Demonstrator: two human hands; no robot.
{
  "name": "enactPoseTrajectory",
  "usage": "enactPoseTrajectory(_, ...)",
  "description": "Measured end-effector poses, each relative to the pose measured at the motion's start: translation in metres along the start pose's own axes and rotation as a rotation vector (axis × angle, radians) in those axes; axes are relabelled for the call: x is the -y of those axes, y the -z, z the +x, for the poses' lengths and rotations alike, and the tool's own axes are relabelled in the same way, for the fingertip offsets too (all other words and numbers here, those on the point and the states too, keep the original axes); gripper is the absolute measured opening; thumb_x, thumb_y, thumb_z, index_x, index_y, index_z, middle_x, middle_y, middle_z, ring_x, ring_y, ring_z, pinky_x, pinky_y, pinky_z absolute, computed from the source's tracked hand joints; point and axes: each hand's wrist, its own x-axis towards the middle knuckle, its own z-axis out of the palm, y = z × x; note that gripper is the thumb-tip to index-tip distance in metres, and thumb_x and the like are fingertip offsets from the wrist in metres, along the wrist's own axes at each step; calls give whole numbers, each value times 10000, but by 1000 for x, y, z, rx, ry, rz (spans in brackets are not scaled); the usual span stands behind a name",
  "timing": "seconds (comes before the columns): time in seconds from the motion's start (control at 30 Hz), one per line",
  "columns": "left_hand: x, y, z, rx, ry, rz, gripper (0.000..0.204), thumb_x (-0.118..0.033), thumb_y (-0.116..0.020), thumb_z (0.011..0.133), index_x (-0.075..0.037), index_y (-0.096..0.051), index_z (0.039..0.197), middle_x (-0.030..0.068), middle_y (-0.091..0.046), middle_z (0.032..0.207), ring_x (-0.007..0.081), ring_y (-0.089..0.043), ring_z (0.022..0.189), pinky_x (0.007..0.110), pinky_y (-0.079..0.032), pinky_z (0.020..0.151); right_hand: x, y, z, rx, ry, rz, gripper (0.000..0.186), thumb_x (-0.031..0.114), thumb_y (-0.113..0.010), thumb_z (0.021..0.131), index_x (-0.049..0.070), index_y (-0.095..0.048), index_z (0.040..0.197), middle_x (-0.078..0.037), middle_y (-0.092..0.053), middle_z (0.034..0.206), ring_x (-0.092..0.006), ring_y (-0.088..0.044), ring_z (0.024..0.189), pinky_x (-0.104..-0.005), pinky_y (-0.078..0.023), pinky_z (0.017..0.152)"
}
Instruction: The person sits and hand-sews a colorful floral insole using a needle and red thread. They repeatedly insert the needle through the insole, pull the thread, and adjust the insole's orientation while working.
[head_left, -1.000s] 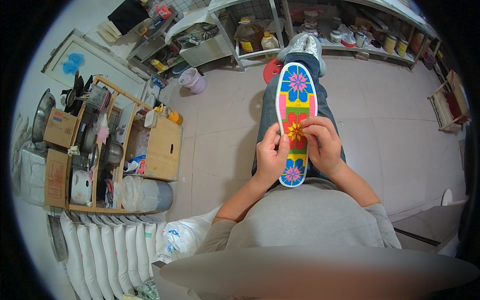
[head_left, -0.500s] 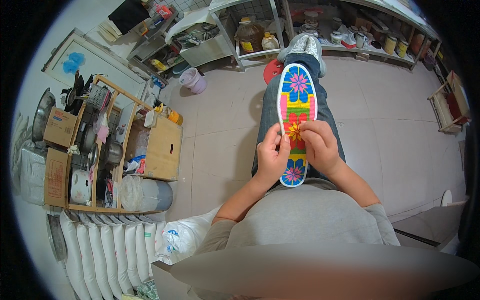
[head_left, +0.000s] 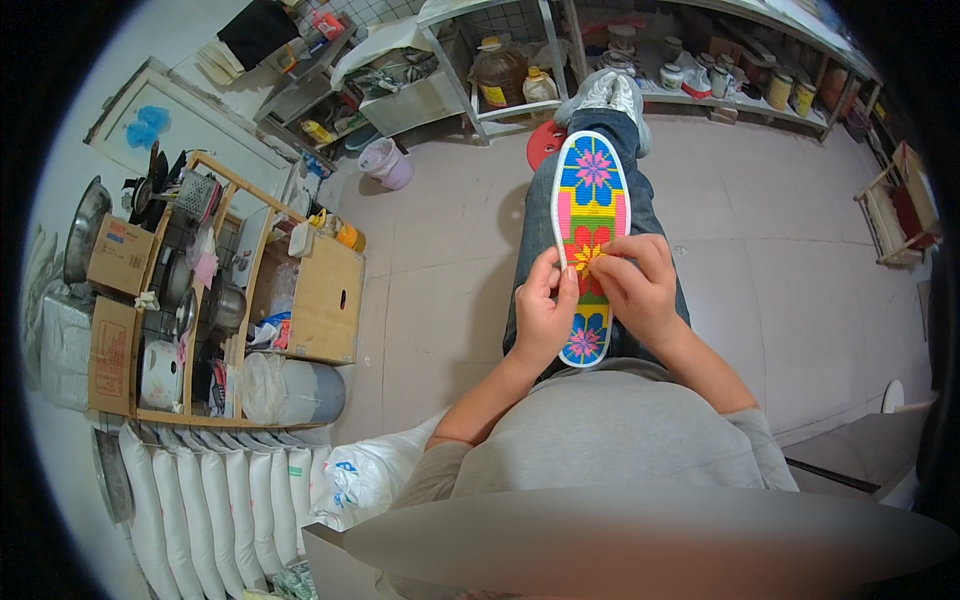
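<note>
A shoe insole (head_left: pixel 591 215) with a white rim lies lengthwise over my jeans-clad legs, its toe end pointing away from me. Bright cross-stitched flowers in blue, pink, red and yellow cover its face. With thumb on top and fingers at its left edge, my left hand (head_left: pixel 545 308) grips the insole near the middle. My right hand (head_left: pixel 640 285) is over the red and yellow flower, thumb and fingertips pinched together at its surface. Whatever those fingertips may hold is too small to make out.
A red stool (head_left: pixel 543 146) stands by my shoes (head_left: pixel 610 95). To the left are a lilac bucket (head_left: pixel 386 163), a wooden rack (head_left: pixel 240 418) with pots, and several stacked white sacks (head_left: pixel 210 500). Shelves with jars (head_left: pixel 720 82) line the far side.
The insole has tilted slightly and shifted a little to the left. My right fingertips have moved slightly left over the yellow flower centre, while my left hand keeps its grip.
</note>
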Motion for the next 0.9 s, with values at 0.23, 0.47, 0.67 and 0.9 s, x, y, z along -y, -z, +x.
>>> enactPoseTrajectory(0.23, -2, 0, 2, 9, 98, -208, 225, -110, -465, 942, 28, -473, 1120, 73, -632, 896, 70, -576, 802, 222, -458, 721, -7, 5, -3, 16, -195, 246, 95, 25, -644, 735, 43, -634, 827, -39, -576, 909, -180, -530, 797, -278, -448, 674)
enactPoseTrajectory(0.47, 6, -6, 5, 62, 147, -432, 192, -117, -470, 945, 1, -473, 1096, 74, -619, 962, 77, -572, 851, 221, -455, 762, -13, -1, -22, 214, -1440, 1309, 194, 58, -598, 829, 5, -620, 1014, -74, -595, 1066, -134, -591, 894, -291, -492, 795)
enactPoseTrajectory(0.67, 9, -8, 5, 207, 86, -426, 159, -116, -474, 942, -4, -474, 1054, 58, -603, 958, 78, -561, 872, 221, -441, 789, -9, -4, -38, -31, -1384, 1738, 375, 134, -573, 853, -7, -497, 1192, -127, -564, 1155, -220, -555, 1044, -374, -447, 920)
enactPoseTrajectory(0.9, 1, -10, 9, 291, 192, -497, 178, -130, -478, 941, 5, -482, 1058, 58, -599, 961, 80, -559, 876, 224, -442, 803, -5, -4, -48, -195, -1334, 1874, 366, 155, -495, 892, -3, -466, 1220, -137, -544, 1190, -242, -534, 1088, -395, -429, 948)
